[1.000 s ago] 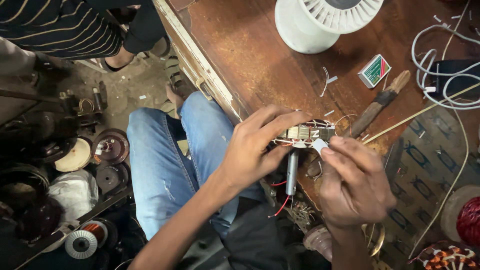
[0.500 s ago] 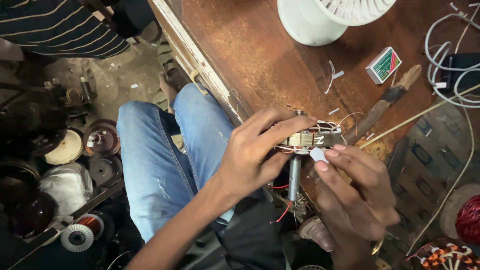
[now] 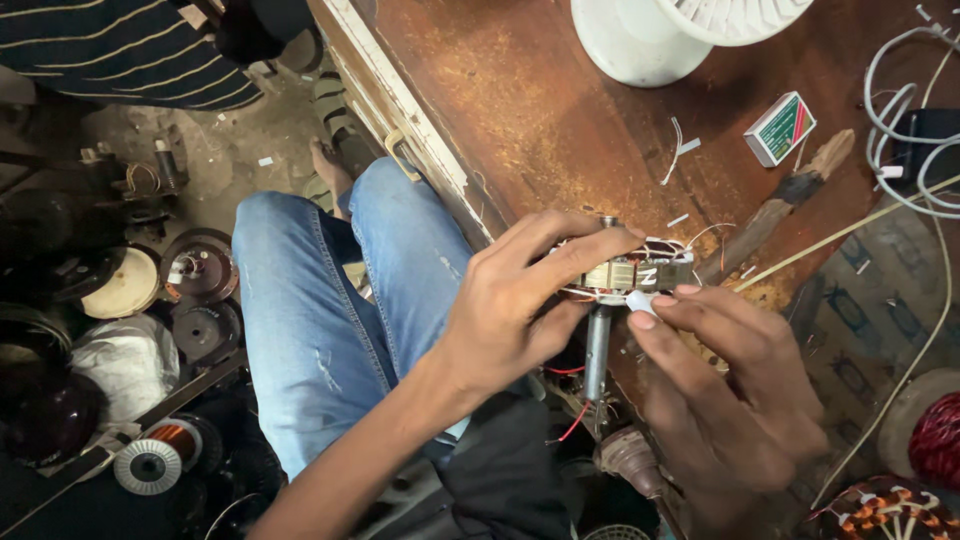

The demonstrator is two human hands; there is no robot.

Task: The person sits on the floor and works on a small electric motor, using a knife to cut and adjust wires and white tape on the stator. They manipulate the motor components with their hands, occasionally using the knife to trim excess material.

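My left hand (image 3: pixel 515 310) grips a small motor stator (image 3: pixel 640 272) with thin white wires, held over the near edge of a rusty brown table (image 3: pixel 520 110). A metal shaft (image 3: pixel 597 350) hangs straight down from the stator. My right hand (image 3: pixel 730 390) pinches a small white piece (image 3: pixel 640 301) against the stator's underside with thumb and fingertips. Red wires (image 3: pixel 572 422) dangle below the shaft.
On the table lie a white fan housing (image 3: pixel 660 35), a green and white matchbox (image 3: pixel 780 127), a wooden-handled tool (image 3: pixel 775 200) and white cables (image 3: pixel 905 110). My blue-jeaned leg (image 3: pixel 330 310) is below. Motor parts and wire spools (image 3: pixel 150 465) litter the floor beside another person in a striped shirt (image 3: pixel 110 45).
My right hand has shifted slightly left and up under the stator, fingertips now closing on the white piece. My left hand keeps its grip; the view has drifted a little.
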